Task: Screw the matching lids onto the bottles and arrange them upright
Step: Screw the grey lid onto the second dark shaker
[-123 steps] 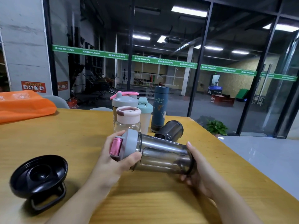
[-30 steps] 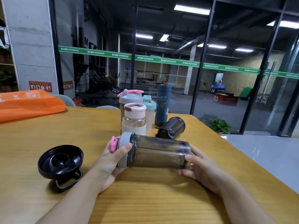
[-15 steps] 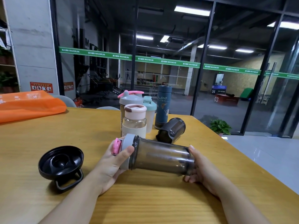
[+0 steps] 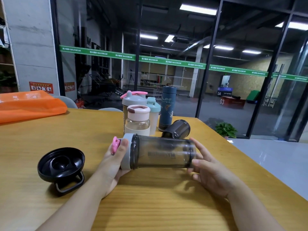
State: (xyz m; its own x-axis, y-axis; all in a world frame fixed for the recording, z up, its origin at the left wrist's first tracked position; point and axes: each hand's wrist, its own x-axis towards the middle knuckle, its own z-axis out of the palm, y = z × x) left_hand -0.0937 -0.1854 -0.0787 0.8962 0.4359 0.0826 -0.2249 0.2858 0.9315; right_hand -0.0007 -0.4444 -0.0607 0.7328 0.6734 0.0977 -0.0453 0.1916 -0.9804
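A smoky transparent shaker bottle [image 4: 160, 153] lies sideways just above the wooden table [image 4: 150, 202], its grey lid [image 4: 125, 151] with a pink flip cap [image 4: 115, 145] pointing left. My left hand [image 4: 115, 162] grips the grey lid, thumb over its top. My right hand [image 4: 206, 170] cups the bottle's base with spread, curled fingers. A black lid with a carry loop [image 4: 61, 165] lies upside down at the left. A dark lidless bottle [image 4: 177, 129] lies on its side behind the held one.
Several capped bottles stand upright in a cluster at the back: a grey-and-pink shaker [image 4: 133, 101], a clear one with a pink lid [image 4: 137, 120], a teal-lidded one [image 4: 154, 112], a blue flask [image 4: 167, 108]. An orange bag [image 4: 30, 105] lies far left. The table's right edge drops to the floor.
The bottle has levelled out and rolled slightly between my hands, so its printed lettering now faces me. My right hand's fingers have spread wider round the base.
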